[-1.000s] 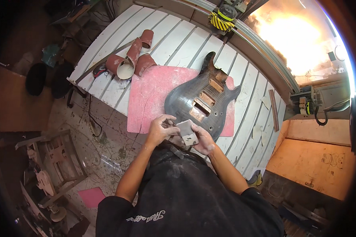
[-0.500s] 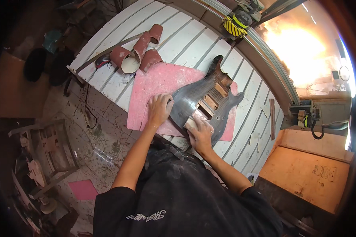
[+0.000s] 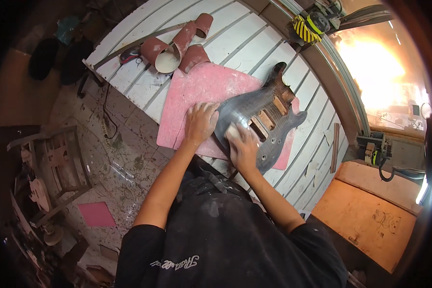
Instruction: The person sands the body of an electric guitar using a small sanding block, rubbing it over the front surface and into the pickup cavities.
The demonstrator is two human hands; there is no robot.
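A dark, dusty electric guitar body (image 3: 279, 126) with bare-wood cavities lies on a pink foam sheet (image 3: 197, 89). My right hand (image 3: 245, 149) is closed around a small pale sanding block (image 3: 233, 130), pressed on the body's top face near its left side. Fingers and palm hide part of the block. My left hand (image 3: 201, 124) lies on the pink sheet with fingers stretched out and holds nothing. Its thumb side meets the guitar body's left edge.
Rolls of reddish-brown sandpaper (image 3: 170, 53) sit at the far left of the white slatted table (image 3: 245, 29). A metal rail (image 3: 343, 91) runs along the far side. At the right stands an orange-brown wooden panel (image 3: 365, 216). A pink piece (image 3: 96, 214) lies on the floor.
My right hand has slid the sanding block across the guitar body, away from me and slightly left. My left hand stays beside the body's edge. The whole view has shifted a little.
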